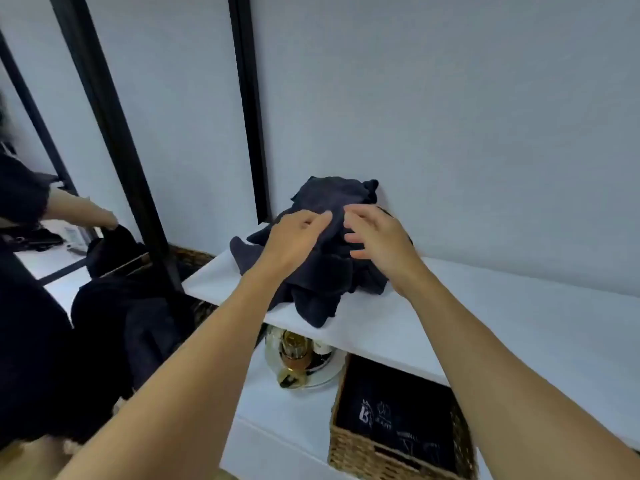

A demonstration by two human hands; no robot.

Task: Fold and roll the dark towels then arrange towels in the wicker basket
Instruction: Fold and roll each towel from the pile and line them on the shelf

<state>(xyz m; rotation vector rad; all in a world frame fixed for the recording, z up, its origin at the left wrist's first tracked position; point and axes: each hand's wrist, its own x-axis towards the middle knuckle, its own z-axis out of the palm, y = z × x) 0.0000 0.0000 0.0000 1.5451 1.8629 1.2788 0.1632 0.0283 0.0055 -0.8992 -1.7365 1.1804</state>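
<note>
Dark, soft cloth in a crumpled heap: the dark towels (322,271) lie directly under both hands, on the white worktop (485,306) and pushed back against the wall. The left hand (294,237) rests on the heap's left slope with its fingers bent into the cloth; blur keeps me from telling whether it has pinched a fold. The right hand (381,237) is just beside it over the top of the pile, fingers loosely spread and holding nothing.

To my eye the step is drawing one towel free. It would go best by finding a single corner and lifting only that layer. The other hand can steady the rest so nothing slides off the front edge.

Below the right forearm, on a lower shelf, stands the wicker basket (349,448) with dark cloth inside. A round tray (325,375) of bottles sits under the left forearm.
</note>
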